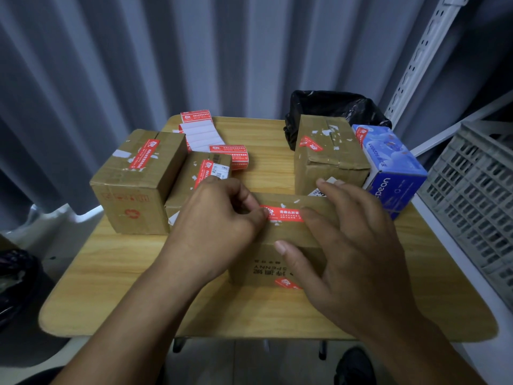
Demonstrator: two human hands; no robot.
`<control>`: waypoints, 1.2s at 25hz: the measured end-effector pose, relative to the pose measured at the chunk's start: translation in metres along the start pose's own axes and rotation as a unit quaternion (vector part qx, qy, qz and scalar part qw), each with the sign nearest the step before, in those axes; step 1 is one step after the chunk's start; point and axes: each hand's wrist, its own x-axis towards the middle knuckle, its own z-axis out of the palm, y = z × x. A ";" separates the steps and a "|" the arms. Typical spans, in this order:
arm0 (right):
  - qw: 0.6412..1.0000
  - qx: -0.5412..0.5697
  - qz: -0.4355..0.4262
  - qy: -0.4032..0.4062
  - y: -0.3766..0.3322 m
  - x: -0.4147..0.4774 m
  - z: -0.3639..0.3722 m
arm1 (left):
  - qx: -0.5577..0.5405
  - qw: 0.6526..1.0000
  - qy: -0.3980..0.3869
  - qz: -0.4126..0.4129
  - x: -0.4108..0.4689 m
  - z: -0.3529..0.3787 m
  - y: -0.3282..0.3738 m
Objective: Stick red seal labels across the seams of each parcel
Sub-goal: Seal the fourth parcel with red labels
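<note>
One red seal label: lies across the top of the parcel, mid-table, toward the near edge.
Left hand: fingers curled, pinching the label's left end.
Right hand: spread wide, fingertips pressing the label's right end, thumb on the parcel's front edge.
Label roll: unrolled by the far edge.

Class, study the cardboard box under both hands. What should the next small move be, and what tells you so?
Probably smooth the red seal label flat toward its left end. It already lies along the top of the nearest cardboard box. The right hand has straight fingers covering its right end, while the left hand pinches the left end with curled fingers, seemingly not yet pressed down.
</note>
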 end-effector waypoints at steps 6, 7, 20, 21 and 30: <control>0.998 -0.033 -0.027 -0.039 -0.012 0.002 0.000 | -0.003 1.000 -0.002 0.000 0.001 0.000 -0.001; 0.998 -0.030 -0.025 -0.043 -0.014 0.002 0.001 | -0.002 1.000 -0.002 0.000 0.001 0.000 0.000; 0.996 -0.045 -0.023 -0.076 -0.033 0.008 0.005 | -0.022 1.000 -0.010 0.009 0.003 0.000 -0.008; 0.996 -0.045 -0.022 -0.076 -0.033 0.008 0.005 | -0.026 1.000 -0.011 0.008 0.003 0.000 -0.009; 0.992 -0.069 -0.013 -0.102 -0.038 0.007 0.007 | -0.056 0.998 -0.019 0.000 0.002 -0.001 -0.009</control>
